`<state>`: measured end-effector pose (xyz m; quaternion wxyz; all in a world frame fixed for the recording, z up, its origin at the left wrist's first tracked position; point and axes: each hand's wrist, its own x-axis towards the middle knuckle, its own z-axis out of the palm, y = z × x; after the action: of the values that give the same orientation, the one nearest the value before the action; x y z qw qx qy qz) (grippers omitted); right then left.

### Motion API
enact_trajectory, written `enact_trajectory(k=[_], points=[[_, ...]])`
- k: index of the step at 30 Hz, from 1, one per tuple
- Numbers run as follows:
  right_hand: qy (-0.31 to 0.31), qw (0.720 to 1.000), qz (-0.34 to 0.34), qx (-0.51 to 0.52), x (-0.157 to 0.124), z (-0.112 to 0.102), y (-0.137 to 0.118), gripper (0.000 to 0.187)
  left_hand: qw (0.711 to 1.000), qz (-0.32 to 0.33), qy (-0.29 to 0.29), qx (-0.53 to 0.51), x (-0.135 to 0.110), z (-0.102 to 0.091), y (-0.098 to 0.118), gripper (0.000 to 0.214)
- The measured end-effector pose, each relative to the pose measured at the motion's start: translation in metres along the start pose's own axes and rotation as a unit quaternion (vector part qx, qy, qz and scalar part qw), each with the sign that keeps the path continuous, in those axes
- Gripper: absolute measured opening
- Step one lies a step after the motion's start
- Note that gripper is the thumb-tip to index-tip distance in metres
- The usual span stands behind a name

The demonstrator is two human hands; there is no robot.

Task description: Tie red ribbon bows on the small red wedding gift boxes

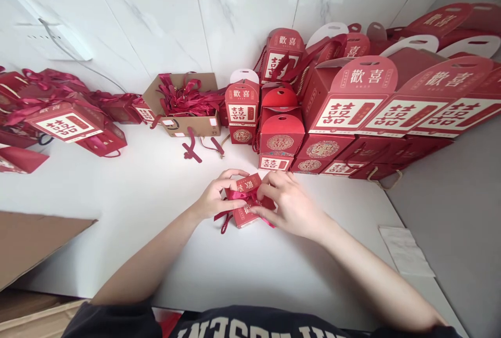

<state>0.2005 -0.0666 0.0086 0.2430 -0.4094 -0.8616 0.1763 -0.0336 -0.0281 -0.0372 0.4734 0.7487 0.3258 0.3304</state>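
Observation:
A small red gift box (246,185) with gold characters lies on the white table (156,207) in front of me. A dark red ribbon (239,198) crosses over it, its loose ends trailing toward me on the left. My left hand (216,196) grips the box's left side, thumb and fingers pinching the ribbon. My right hand (282,203) covers the box's right side, fingers curled onto the ribbon at the middle.
An open cardboard box of red ribbons (183,102) stands at the back. Stacks of red gift boxes (352,113) fill the back right; ribbon-tied ones (64,121) lie at left. A loose ribbon (191,149) lies behind. A cardboard flap (31,239) juts in at left, and a white tissue (405,250) lies on the grey floor beside the table at right.

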Motion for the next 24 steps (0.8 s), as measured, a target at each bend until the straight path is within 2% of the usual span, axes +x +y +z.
enact_trajectory(k=[2, 4, 8, 11, 18, 22, 24], points=[[-0.021, 0.999, 0.013, 0.035, 0.001, 0.0, 0.0, 0.02, 1.0, 0.004, 0.0, 0.008, 0.0, 0.0, 0.0, 0.027], [-0.033, 0.991, 0.052, 0.119, 0.002, 0.0, 0.004, 0.026, 1.0, 0.004, -0.004, 0.012, 0.0, -0.001, 0.0, 0.024], [-0.087, 0.951, 0.156, 0.254, 0.004, 0.0, 0.019, 0.041, 1.0, -0.011, -0.004, 0.014, 0.0, -0.001, -0.002, 0.019], [-0.133, 0.923, 0.196, 0.305, 0.003, -0.001, 0.027, 0.046, 1.0, -0.025, -0.005, 0.002, -0.001, 0.0, -0.004, 0.018], [-0.234, 0.907, 0.19, 0.294, 0.001, -0.008, 0.039, 0.046, 0.998, -0.035, -0.003, -0.054, -0.002, 0.003, -0.007, 0.021], [-0.326, 0.9, 0.144, 0.25, -0.005, -0.028, 0.051, 0.038, 0.997, -0.041, -0.009, -0.064, 0.0, 0.002, -0.004, 0.02], [-0.347, 0.902, 0.135, 0.216, -0.008, -0.04, 0.056, 0.03, 0.996, -0.051, -0.017, -0.066, 0.0, 0.001, -0.003, 0.021]])
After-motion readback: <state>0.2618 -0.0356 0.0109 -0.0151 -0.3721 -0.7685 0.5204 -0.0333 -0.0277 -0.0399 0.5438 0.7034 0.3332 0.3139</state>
